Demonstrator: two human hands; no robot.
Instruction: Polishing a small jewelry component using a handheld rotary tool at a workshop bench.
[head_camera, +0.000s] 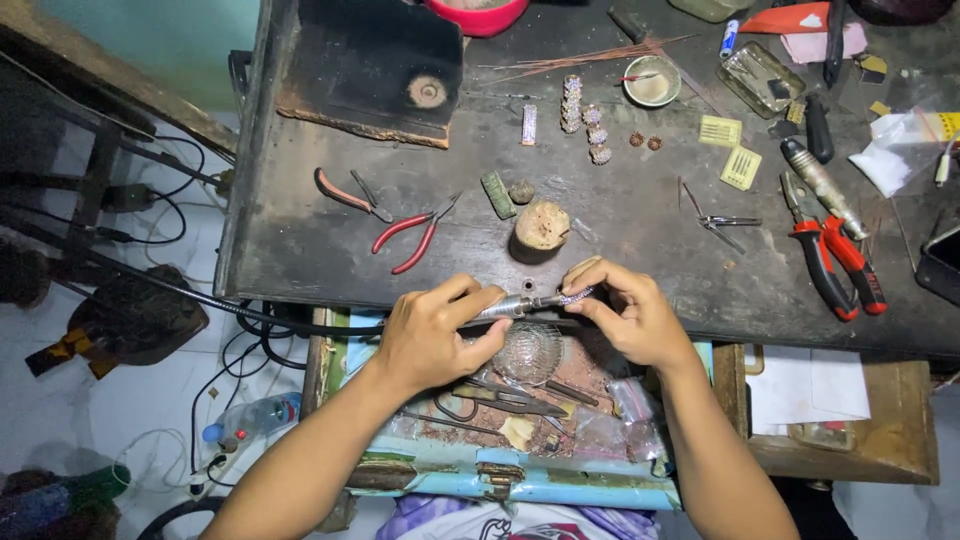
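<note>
My left hand (435, 335) grips a slim metal rotary handpiece (515, 305) fed by a black flexible cable running in from the left. Its tip meets a small sparkling studded piece (577, 296) pinched between thumb and fingers of my right hand (625, 310). Both hands hover at the front edge of the dark workbench (300, 250), just below a round wooden peg block (541, 225). Under the hands an open drawer (440, 470) holds a glass dish (528, 350), tweezers and scraps.
Red-handled pliers (410, 235) and another pair of pliers (345, 195) lie to the left. Cutters with red grips (835, 265), tweezers (725, 222), needle cards (740, 167), studded beads (585, 118), a small bowl (651, 82) and a glass tray (760, 78) fill the right and back.
</note>
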